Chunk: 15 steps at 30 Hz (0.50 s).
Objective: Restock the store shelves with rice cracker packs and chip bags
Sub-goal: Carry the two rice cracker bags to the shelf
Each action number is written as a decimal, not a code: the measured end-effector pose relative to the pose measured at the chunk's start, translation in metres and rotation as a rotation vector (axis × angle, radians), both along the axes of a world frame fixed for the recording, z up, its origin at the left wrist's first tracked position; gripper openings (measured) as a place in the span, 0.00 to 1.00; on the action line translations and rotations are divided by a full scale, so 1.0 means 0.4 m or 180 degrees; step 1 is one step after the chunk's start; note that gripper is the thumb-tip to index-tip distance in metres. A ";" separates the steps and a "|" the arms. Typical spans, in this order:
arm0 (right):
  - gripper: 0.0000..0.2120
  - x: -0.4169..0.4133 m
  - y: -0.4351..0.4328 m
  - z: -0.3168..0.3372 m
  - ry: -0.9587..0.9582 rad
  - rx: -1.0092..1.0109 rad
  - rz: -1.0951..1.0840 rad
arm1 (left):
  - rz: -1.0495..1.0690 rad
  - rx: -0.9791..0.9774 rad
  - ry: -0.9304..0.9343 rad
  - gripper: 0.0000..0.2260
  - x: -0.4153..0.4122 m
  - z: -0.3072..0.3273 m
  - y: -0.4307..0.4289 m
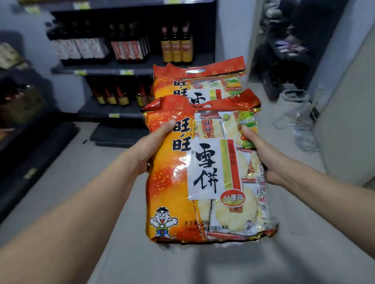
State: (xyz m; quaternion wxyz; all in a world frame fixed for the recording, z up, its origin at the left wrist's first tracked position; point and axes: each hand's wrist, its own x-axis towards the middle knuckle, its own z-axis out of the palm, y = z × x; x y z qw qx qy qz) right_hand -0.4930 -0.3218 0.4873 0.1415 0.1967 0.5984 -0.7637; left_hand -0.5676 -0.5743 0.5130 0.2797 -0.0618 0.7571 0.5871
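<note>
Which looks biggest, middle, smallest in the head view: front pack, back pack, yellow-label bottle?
1. front pack
2. back pack, mostly hidden
3. yellow-label bottle, far off, so its real size is unsure

1. I see through one wide-angle camera on the wearer's head, facing forward and down along the aisle floor (148,271).
2. It sits near: left hand (150,145), right hand (268,159) and rice cracker packs (207,163) fill the centre.
</note>
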 end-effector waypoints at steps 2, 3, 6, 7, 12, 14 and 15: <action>0.21 -0.108 -0.133 -0.001 -0.0005 -0.0039 0.0290 | 0.0332 -0.0064 -0.0024 0.36 -0.039 0.009 -0.147; 0.21 -0.158 -0.198 -0.001 -0.0011 -0.0063 0.0451 | 0.0499 -0.0077 -0.0039 0.35 -0.053 0.015 -0.215; 0.22 -0.294 -0.389 0.002 -0.0044 -0.0033 0.0991 | 0.1001 -0.0006 -0.0063 0.27 -0.079 0.025 -0.401; 0.22 -0.336 -0.451 0.003 -0.0059 -0.0027 0.1169 | 0.1192 0.0003 -0.0075 0.26 -0.085 0.025 -0.459; 0.23 -0.531 -0.760 0.007 -0.0103 0.0027 0.2075 | 0.2158 0.0014 -0.0108 0.35 -0.094 0.010 -0.728; 0.23 -0.586 -0.895 0.010 -0.0069 0.0025 0.2496 | 0.2554 0.0068 -0.0106 0.40 -0.081 0.002 -0.833; 0.23 -0.606 -0.964 0.008 -0.0057 0.0025 0.2676 | 0.2745 0.0073 -0.0093 0.40 -0.069 0.001 -0.884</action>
